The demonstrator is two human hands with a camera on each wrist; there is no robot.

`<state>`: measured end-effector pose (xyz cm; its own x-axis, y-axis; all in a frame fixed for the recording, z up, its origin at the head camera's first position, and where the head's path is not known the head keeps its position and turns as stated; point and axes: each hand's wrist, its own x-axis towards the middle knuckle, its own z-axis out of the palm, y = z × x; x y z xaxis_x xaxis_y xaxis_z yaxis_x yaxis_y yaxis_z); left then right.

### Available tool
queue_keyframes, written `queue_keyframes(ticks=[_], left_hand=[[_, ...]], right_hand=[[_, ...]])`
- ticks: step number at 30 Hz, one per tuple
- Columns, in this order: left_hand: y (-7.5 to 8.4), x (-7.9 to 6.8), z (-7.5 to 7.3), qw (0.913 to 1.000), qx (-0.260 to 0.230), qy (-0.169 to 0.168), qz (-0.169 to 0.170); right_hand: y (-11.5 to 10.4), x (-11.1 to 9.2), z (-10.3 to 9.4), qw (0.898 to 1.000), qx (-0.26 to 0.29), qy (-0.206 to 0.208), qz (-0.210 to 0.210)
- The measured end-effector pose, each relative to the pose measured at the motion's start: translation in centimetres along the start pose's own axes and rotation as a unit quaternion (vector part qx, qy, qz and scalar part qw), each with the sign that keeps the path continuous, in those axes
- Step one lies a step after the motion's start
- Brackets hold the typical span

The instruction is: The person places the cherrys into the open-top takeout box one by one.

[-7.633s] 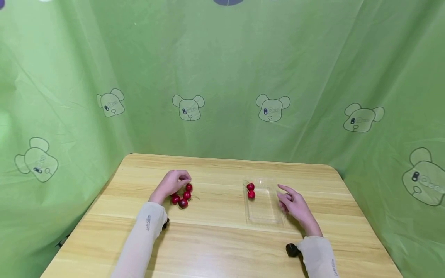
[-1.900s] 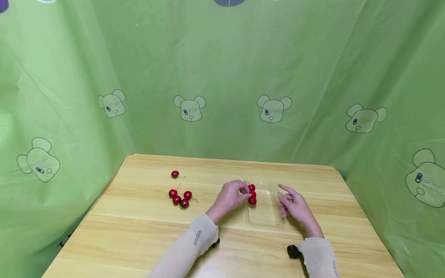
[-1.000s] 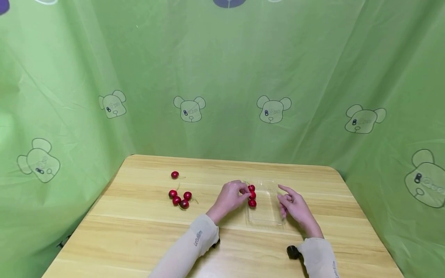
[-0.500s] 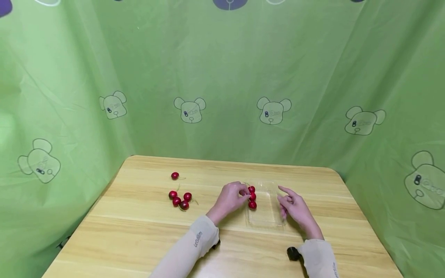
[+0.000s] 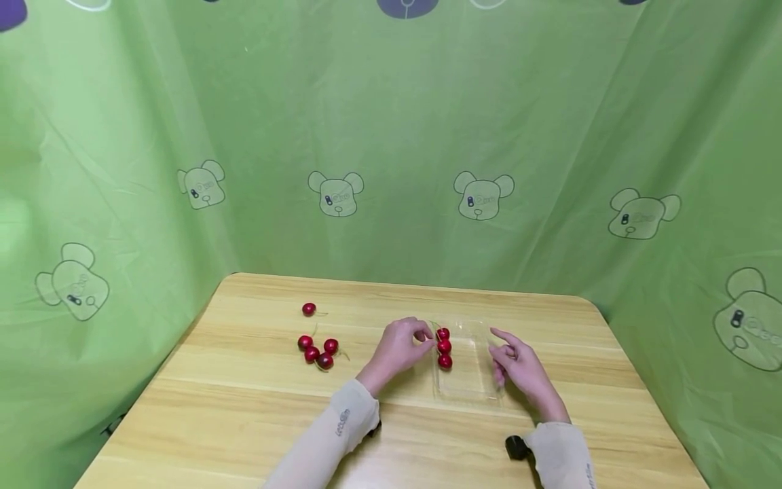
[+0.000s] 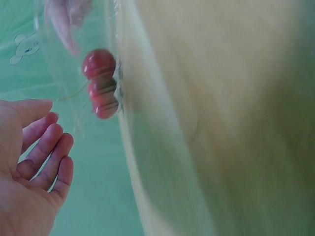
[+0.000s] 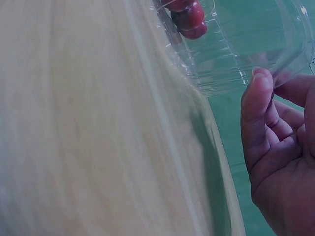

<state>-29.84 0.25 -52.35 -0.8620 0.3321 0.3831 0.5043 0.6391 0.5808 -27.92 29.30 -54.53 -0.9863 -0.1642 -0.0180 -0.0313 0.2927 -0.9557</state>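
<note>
Red cherries (image 5: 444, 346), three of them lined up and touching, sit along the left side inside a clear plastic container (image 5: 469, 371). We've got the left hand (image 5: 398, 346) right beside them, grip loose, fingertips slightly apart, while the right hand (image 5: 520, 368) has its grip pinched on the right edge. Further left on our wood-grain surface (image 5: 421, 448): five loose cherries (image 5: 312, 354), one off alone. Green curtain (image 5: 391, 122) behind.

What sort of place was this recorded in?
Probably a curtained-off recording booth: a green bear-print curtain hangs behind and on both sides of the wood-grain table, and a black device sits at the right cuff.
</note>
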Motion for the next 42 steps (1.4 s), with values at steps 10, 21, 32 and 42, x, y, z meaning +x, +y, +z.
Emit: queue_keyframes(ticks=[10, 21, 32, 42], left_hand=[[-2.0, -1.2, -4.1, 0.9995, -0.012, 0.014, -0.025], [-6.6, -5.1, -9.2, 0.9981, -0.001, -0.013, -0.061], [-9.8, -6.8, -11.9, 0.9937, 0.032, -0.103, -0.032], [-10.7, -6.6, -11.4, 0.9857, 0.071, -0.153, -0.006]], right_hand=[[0.2, -0.1, -0.2, 1.000, -0.004, 0.002, 0.009], [0.2, 0.0, 0.0, 1.000, -0.004, 0.002, 0.011], [0.6, 0.1, 0.1, 1.000, -0.005, 0.000, 0.007], [0.5, 0.1, -0.1, 1.000, -0.006, 0.004, 0.009]])
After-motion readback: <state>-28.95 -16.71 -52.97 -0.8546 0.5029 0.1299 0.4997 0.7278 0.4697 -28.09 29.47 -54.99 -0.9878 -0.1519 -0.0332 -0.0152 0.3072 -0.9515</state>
